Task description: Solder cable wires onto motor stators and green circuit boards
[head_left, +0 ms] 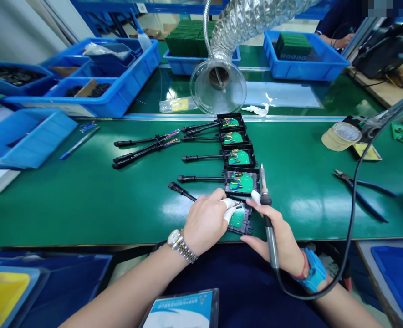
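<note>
Near the bench's front edge lies a black plastic case with a green circuit board (236, 220) in it. My left hand (206, 222), white finger cots on its fingertips, pinches thin wires (238, 204) above this board. Their black cable (181, 190) runs out to the left under the hand. My right hand (280, 237) holds a soldering iron (271, 241) with its tip pointing up and away from the board. The right thumb and fingertips are close to the case's right side. Behind it, several similar cases (244, 180) with boards and cables form a column.
Two loose cables (138, 155) lie left of the column. A fume extraction funnel (218, 89) hangs behind. To the right are cutting pliers (361, 193) and a round cream pot (338, 139). Blue bins (129, 91) line the left and back. A co-worker's hand (344, 42) shows at back right.
</note>
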The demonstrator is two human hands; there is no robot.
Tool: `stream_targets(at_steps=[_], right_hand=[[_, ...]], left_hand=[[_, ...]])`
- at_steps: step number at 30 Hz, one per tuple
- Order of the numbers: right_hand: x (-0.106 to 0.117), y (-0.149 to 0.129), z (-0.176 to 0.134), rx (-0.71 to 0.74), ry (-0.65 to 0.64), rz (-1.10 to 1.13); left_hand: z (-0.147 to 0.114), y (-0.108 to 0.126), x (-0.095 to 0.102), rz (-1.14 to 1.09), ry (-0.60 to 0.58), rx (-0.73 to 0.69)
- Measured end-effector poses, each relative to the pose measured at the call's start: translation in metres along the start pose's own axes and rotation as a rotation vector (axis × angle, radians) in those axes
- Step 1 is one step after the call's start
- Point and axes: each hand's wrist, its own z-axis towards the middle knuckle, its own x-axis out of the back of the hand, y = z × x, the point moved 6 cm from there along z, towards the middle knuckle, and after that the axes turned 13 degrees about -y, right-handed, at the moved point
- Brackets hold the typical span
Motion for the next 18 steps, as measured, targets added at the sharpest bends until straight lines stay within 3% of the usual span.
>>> stream_targets(at_steps=[5,12,18], right_hand=[[0.003,0.002,-0.002,-0.035,0.036,-0.022],[0.004,0.001,0.001,-0.045,0.022,-0.032],[0.004,0.002,0.001,-0.047,0.015,-0.028]], left_hand=[[-0.002,0.001,0.001,0.004,0.049,-0.041],[-0.005,-0.006,0.005,-0.038,0.247,-0.041],[-0.006,-0.008,0.008,-0.157,0.303,-0.067]])
